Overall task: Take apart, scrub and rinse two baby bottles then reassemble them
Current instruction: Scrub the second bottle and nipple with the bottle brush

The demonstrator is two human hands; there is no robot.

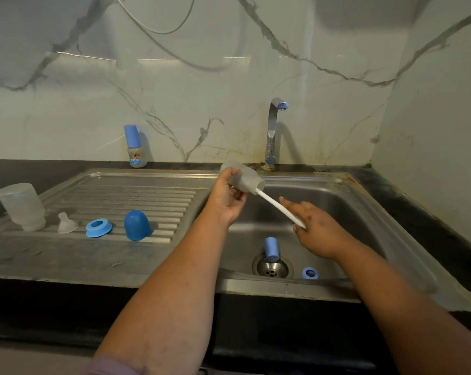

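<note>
Over the sink basin [337, 201], the left hand [227, 197] wraps its fingers around a clear bottle body [242, 178], tilted with its mouth toward the right. A white brush handle [279, 208] runs out of that mouth, and the right hand [319, 230] pinches its far end; the brush head sits inside the bottle, blurred by the plastic. This looks like the scrubbing step for the second bottle.

On the drainboard [137, 189] at the left stand an upturned bottle body [22, 205], a clear teat [66, 223], a blue collar ring [98, 227] and a blue dome cap [137, 226]. In the basin, a blue cap [271, 249] lies right at the drain [272, 267] and a second blue ring [310, 273] rests just beside it. An assembled small bottle [135, 146] stands against the wall, left of the tap [272, 131], which shows no running water.

Risks: the bottle is likely wet, so a hard push on the brush could slip it from the left hand into the basin. The cap over the drain could block draining once rinsing begins. Parts of the two bottles could be mixed at reassembly.
</note>
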